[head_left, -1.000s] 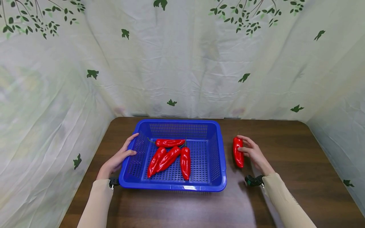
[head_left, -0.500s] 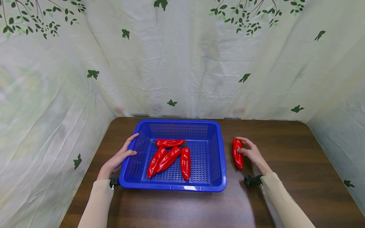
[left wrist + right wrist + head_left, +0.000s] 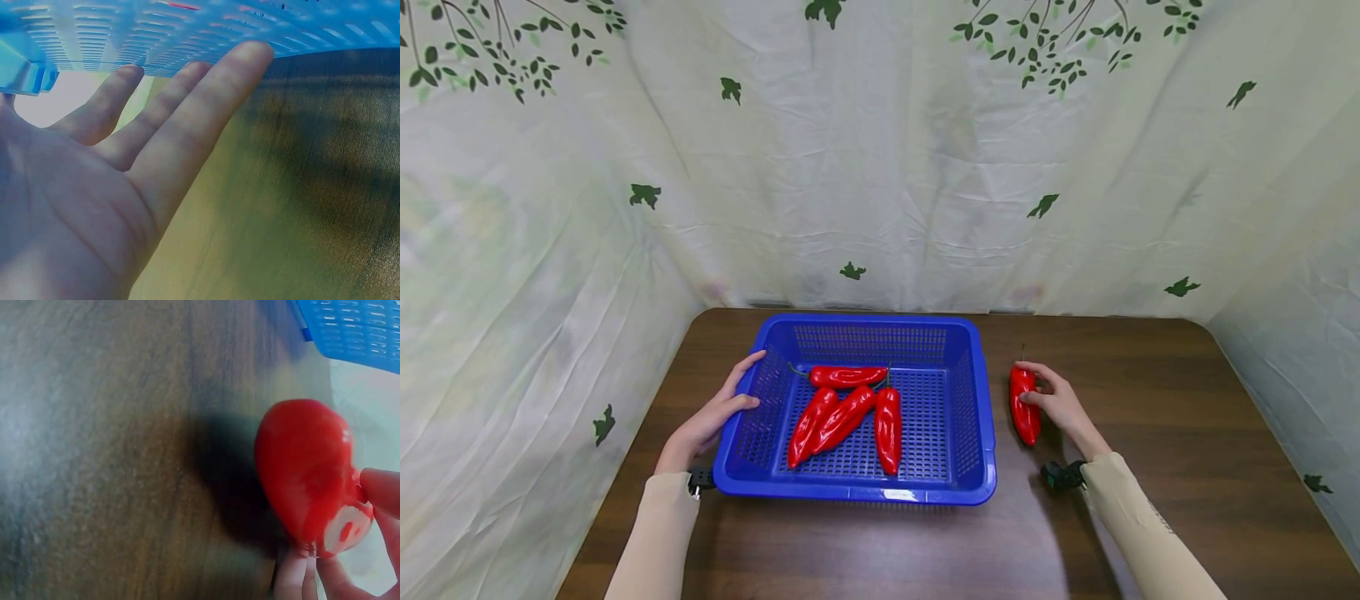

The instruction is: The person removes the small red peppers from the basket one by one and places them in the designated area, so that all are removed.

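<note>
A blue plastic basket [image 3: 955, 417] with slatted walls stands mid-table. Several glossy red peppers [image 3: 889, 429] with thin green stems lie in it. My left hand [image 3: 703, 423] is at the basket's left side, thumb and a finger over the rim. In the left wrist view, straight fingers [image 3: 181, 137] reach up to the slatted outer wall. Right of the basket, my right hand [image 3: 1067, 408] pinches another red pepper [image 3: 1022, 417] between thumb and fingers, stem end pointing away. The right wrist view shows this pepper [image 3: 303, 462] end-on, with a pale patch near the fingertips.
The brown wooden table [image 3: 1187, 467] extends right of the right hand and in front of the basket. A pale curtain [image 3: 910, 167] with leaf prints hangs behind and at both sides. Each wrist wears a black band.
My right hand and its pepper have shifted slightly left and nearer to me. The left hand, the basket and the peppers inside it have stayed put.
</note>
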Demonstrator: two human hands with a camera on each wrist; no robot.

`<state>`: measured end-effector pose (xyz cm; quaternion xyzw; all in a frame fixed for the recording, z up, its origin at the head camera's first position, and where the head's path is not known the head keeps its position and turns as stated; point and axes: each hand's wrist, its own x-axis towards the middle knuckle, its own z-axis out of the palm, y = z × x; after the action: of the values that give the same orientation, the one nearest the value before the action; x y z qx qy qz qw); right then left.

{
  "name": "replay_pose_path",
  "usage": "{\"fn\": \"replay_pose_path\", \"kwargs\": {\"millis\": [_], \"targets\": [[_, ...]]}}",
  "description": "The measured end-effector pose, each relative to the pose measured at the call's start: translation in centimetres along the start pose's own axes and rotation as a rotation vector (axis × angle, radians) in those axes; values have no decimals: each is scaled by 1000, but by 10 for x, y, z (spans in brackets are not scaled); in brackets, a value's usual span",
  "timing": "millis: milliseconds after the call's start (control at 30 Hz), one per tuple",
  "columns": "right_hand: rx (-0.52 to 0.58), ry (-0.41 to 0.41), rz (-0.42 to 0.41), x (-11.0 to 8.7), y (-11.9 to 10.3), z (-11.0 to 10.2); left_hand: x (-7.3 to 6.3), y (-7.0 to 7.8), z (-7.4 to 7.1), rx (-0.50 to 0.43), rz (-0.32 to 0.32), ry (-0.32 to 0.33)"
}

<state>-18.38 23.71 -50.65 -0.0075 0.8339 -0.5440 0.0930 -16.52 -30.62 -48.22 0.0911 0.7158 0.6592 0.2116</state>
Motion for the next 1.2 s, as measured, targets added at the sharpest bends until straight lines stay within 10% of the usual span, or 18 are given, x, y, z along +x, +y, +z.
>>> {"fn": "replay_pose_path", "kwargs": {"millis": [1200], "targets": [[77, 67, -40, -10, -11, -16, -1, 3, 1, -5, -13, -8]]}}
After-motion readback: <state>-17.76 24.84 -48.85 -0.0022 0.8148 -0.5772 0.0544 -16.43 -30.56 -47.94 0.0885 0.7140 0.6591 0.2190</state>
